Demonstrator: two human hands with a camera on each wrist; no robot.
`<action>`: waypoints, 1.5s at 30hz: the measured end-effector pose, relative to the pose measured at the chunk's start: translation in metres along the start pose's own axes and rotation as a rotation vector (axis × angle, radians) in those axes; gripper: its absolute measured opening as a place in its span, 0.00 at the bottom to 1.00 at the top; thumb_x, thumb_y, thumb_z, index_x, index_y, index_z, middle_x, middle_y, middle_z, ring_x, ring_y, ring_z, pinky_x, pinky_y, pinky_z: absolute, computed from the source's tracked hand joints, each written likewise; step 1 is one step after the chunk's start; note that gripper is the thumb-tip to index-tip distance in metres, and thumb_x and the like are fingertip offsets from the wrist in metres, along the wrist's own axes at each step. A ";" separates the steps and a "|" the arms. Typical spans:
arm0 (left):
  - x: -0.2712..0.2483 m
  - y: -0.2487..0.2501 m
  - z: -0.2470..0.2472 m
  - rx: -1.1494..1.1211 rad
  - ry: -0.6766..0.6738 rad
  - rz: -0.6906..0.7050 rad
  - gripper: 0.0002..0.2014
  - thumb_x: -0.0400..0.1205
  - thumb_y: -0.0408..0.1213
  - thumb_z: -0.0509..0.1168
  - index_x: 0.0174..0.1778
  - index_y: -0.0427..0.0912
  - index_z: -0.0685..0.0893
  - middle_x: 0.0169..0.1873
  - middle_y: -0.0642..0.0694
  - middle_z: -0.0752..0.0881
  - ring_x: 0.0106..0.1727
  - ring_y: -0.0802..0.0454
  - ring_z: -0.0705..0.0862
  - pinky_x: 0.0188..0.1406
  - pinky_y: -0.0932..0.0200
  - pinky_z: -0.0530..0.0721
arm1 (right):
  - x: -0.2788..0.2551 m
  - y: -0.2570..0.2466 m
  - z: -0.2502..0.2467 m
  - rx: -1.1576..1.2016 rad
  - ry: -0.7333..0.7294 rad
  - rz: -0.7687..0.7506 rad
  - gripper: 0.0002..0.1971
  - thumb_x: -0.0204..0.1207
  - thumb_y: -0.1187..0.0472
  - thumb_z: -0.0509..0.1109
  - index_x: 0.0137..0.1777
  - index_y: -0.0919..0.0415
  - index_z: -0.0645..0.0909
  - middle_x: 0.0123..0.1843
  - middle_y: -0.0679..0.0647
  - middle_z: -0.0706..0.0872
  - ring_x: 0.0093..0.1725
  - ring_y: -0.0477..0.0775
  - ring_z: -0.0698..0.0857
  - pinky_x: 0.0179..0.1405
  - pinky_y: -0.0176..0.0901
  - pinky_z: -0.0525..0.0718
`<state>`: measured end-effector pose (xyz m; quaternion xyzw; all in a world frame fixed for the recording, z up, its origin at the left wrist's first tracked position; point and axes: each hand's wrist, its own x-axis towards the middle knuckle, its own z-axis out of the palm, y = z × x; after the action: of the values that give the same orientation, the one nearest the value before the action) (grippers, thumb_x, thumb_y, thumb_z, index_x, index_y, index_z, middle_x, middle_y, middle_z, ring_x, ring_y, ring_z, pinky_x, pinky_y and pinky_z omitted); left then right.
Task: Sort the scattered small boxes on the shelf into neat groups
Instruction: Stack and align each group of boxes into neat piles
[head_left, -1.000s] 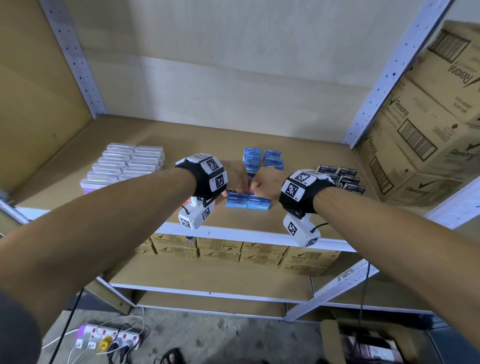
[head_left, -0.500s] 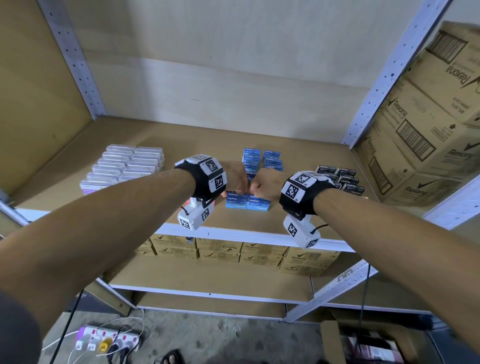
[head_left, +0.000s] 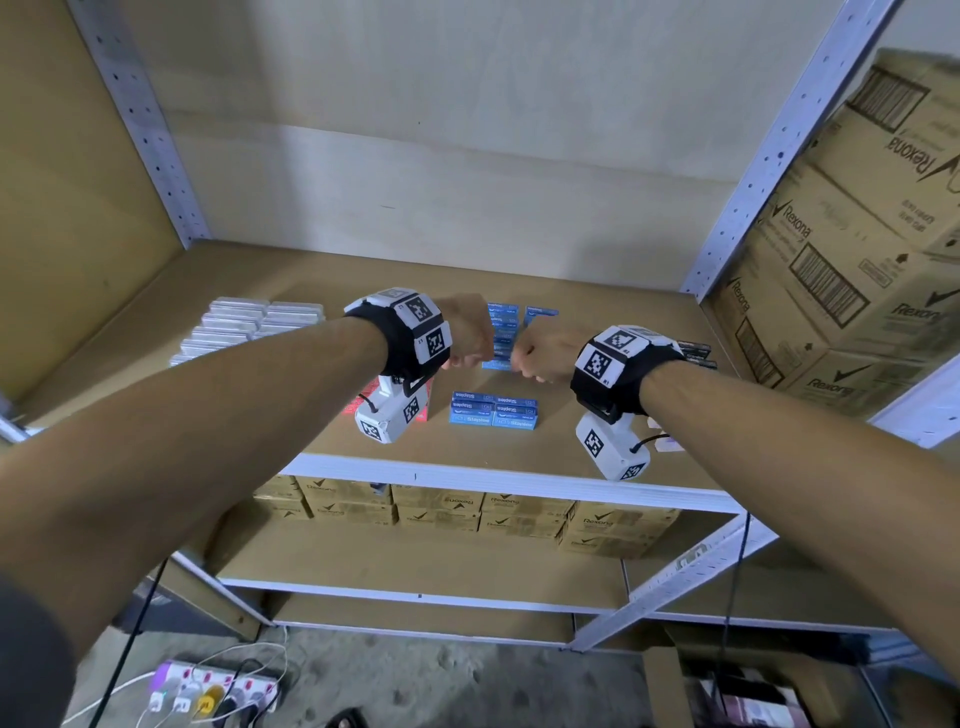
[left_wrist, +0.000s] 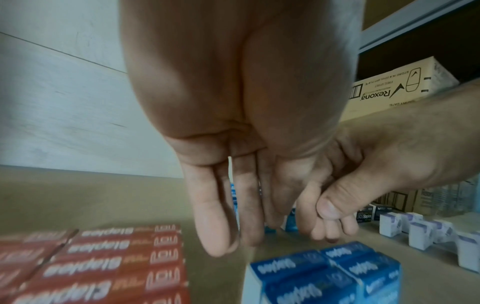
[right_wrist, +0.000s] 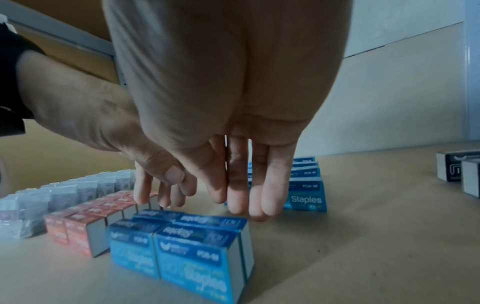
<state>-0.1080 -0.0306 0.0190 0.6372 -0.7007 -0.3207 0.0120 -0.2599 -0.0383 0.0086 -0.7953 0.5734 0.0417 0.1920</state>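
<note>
Head view shows a block of four small blue cardboard staple boxes (head_left: 493, 410) at frame centre on the brown wooden shelf board (head_left: 597, 312), with both hands hovering just above and behind it. Left hand (head_left: 467, 332) and right hand (head_left: 540, 356) sit side by side, fingers hanging loose and holding nothing. Red staple boxes (left_wrist: 103, 265) fill the left wrist view's lower left; pale grey boxes (head_left: 244, 325) lie centre left, black boxes (head_left: 696, 353) centre right.

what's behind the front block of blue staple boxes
More blue staple boxes stand in rows further back. Both open hands, left hand and right hand, hang between and cover part of them.
</note>
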 end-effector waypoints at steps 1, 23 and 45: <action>0.002 0.004 -0.003 0.019 0.026 0.000 0.11 0.79 0.27 0.61 0.49 0.28 0.88 0.36 0.37 0.85 0.34 0.45 0.81 0.38 0.55 0.84 | 0.000 0.001 -0.004 -0.031 0.049 -0.002 0.10 0.79 0.66 0.61 0.42 0.65 0.83 0.37 0.56 0.81 0.34 0.54 0.77 0.29 0.39 0.71; 0.052 0.025 0.014 0.200 0.086 0.088 0.11 0.81 0.31 0.65 0.56 0.37 0.88 0.55 0.42 0.89 0.57 0.43 0.87 0.62 0.47 0.84 | 0.030 0.036 0.001 -0.241 0.047 0.029 0.14 0.81 0.68 0.61 0.61 0.65 0.85 0.63 0.60 0.85 0.61 0.62 0.84 0.65 0.53 0.82; 0.043 0.012 0.010 0.379 0.036 0.089 0.07 0.81 0.29 0.66 0.41 0.46 0.82 0.45 0.47 0.79 0.44 0.49 0.75 0.40 0.62 0.76 | 0.021 0.025 0.003 -0.201 0.034 -0.100 0.17 0.81 0.68 0.59 0.62 0.56 0.85 0.66 0.50 0.84 0.64 0.59 0.83 0.64 0.51 0.82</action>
<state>-0.1306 -0.0650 -0.0005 0.6022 -0.7756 -0.1707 -0.0814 -0.2755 -0.0624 -0.0066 -0.8387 0.5293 0.0759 0.1031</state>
